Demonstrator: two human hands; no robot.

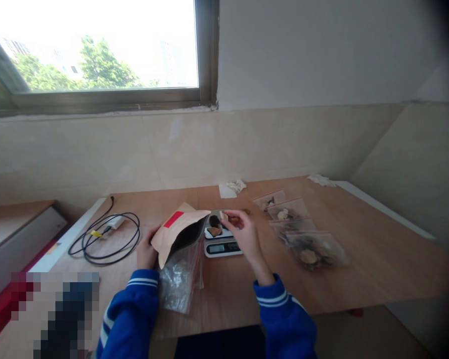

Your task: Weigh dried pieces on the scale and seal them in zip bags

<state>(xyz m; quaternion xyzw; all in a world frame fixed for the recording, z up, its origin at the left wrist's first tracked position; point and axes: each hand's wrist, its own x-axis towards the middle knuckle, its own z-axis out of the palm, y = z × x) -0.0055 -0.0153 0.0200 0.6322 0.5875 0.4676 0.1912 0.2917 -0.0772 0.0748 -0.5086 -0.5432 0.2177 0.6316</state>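
Observation:
My left hand (146, 249) grips a brown kraft paper bag (160, 240) with a red label from its left side, its fingers partly hidden behind it. The bag tilts with its dark open mouth facing right. Thumb and fingertips of my right hand (247, 240) pinch a small pale dried piece (223, 217) above a white digital scale (213, 253). On the scale lie a brown dried slice (214, 232), a dark round piece (213, 220) and other bits partly covered by my hand. Clear zip bags (175, 286) lie below the paper bag.
Several filled zip bags (314, 254) lie on the right of the wooden table (232, 304). A coiled black cable (97, 262) with a white adapter (115, 221) is at left. Crumpled tissues (236, 186) rest near the wall. A blurred-out patch covers the lower left.

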